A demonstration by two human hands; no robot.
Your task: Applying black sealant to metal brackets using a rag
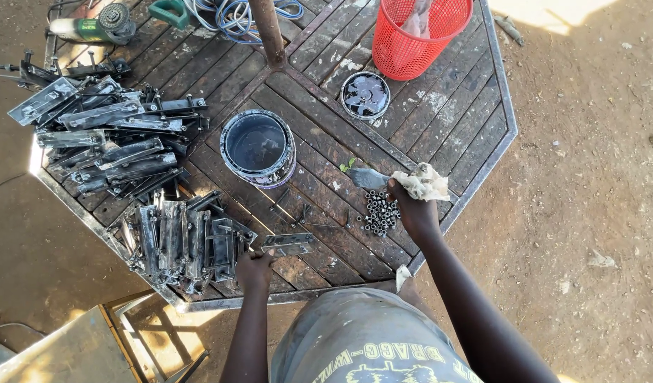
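Head view. The left hand [254,268] is closed on one end of a flat grey metal latch plate [288,244], which is held low over the octagonal dark wooden-slat counter [454,113]. The right hand [411,209] is closed around a crumpled pale cloth rag [424,181]; whether it also grips the grey smeared flat blade [369,179] showing just beyond its thumb cannot be told. A small heap of short grey metal bushes [380,213] lies just beside the right hand, on the side toward the left hand. A stack of similar grey metal plates [184,245] is touching or nearly touching the left hand on its outer side, at the counter's rim. Beyond both hands stands an open round tin of dark grey paint [257,146], with its round lid [364,95] and a red plastic mesh basket [415,34] farther off.

Likely hazards, as judged: the plate, being held by one end only, could twist out of the grip and be dropped onto the stack, from which pieces might be knocked off the edge. The bushes could be scattered by a sweep of the rag. The tin could be tipped if it were reached across.
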